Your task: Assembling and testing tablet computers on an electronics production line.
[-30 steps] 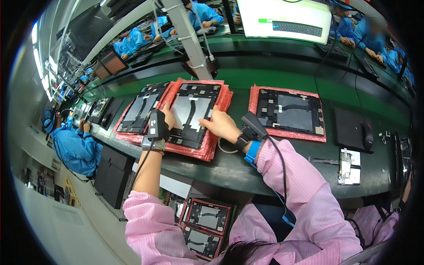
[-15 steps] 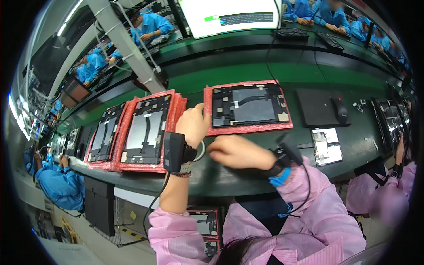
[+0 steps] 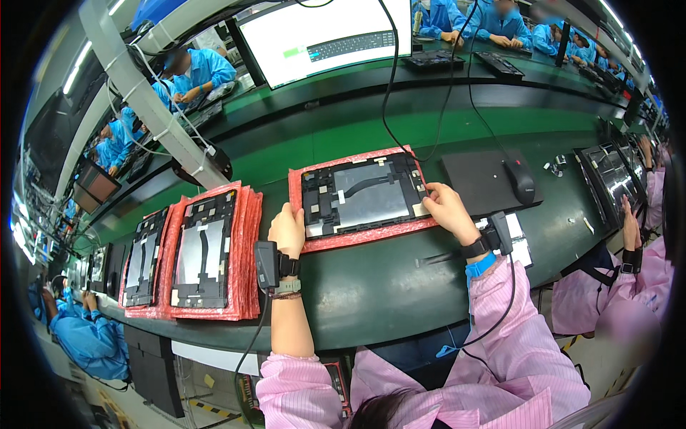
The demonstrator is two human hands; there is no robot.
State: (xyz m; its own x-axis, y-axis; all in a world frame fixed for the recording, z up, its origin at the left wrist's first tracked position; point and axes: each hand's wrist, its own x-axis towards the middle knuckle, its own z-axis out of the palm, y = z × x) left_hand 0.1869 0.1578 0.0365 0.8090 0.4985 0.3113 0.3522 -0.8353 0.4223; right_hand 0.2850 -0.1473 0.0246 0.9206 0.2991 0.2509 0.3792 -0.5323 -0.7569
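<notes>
A black tablet-like panel (image 3: 364, 194) with a grey metal plate and a dark ribbon cable across it lies face up on red bubble wrap (image 3: 343, 242). My left hand (image 3: 288, 230) grips its left edge, fingers bent over the side. At the opposite end, my right hand (image 3: 450, 211) pinches the lower right corner between thumb and fingers. The undersides of the fingers on both hands are hidden. To the left, two similar panels (image 3: 202, 254) (image 3: 146, 257) rest on stacked red bubble wrap (image 3: 248, 250).
A flat black box (image 3: 464, 179) bears a computer mouse (image 3: 519, 180). White and silver parts (image 3: 520, 247) lie behind my right wrist. A monitor (image 3: 321, 43) stands at the back, with hanging black cables (image 3: 389, 93). A post (image 3: 143, 93) rises at left; a co-worker's hand (image 3: 629, 225) is at right.
My right hand has moved from the near table area to the panel's right corner and taken hold. My left hand has settled on its left edge. The whole view has shifted.
</notes>
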